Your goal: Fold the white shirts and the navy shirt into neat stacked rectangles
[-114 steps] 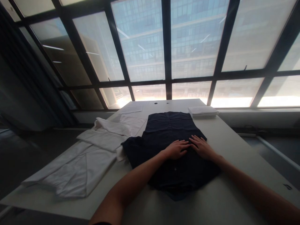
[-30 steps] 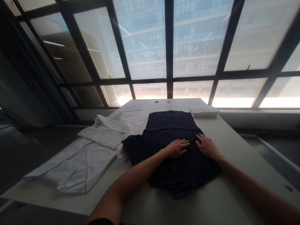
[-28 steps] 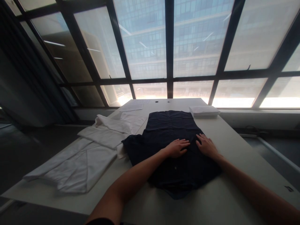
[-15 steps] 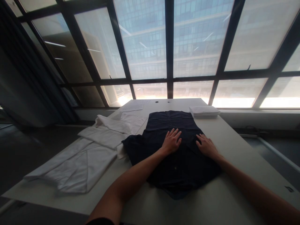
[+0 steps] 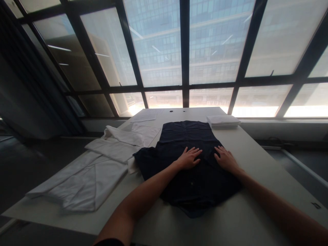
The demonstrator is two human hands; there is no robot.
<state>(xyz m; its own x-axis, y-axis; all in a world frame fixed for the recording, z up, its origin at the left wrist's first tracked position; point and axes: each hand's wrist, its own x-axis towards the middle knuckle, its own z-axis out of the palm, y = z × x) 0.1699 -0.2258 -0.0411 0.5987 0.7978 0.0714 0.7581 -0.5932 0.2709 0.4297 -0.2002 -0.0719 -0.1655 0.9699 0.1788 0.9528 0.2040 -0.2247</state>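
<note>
A dark navy shirt [image 5: 188,136] lies spread flat on a white table [image 5: 256,160], its length running away from me. My left hand [image 5: 189,158] rests palm down on the shirt's middle, fingers stretched out and apart. My right hand [image 5: 225,158] lies flat on the cloth a short way to the right, near the shirt's right edge, fingers also spread. Neither hand holds anything.
White garments [image 5: 102,160] lie heaped and spread over the table's left side, reaching its left edge. A folded white stack [image 5: 222,121] sits at the far right corner, a paper sheet [image 5: 145,117] at the far left. Large windows stand behind the table.
My left hand slid up the shirt away from me, then came back slightly and turned its fingers rightward. My right hand drew a little to the right earlier and has since stayed still.
</note>
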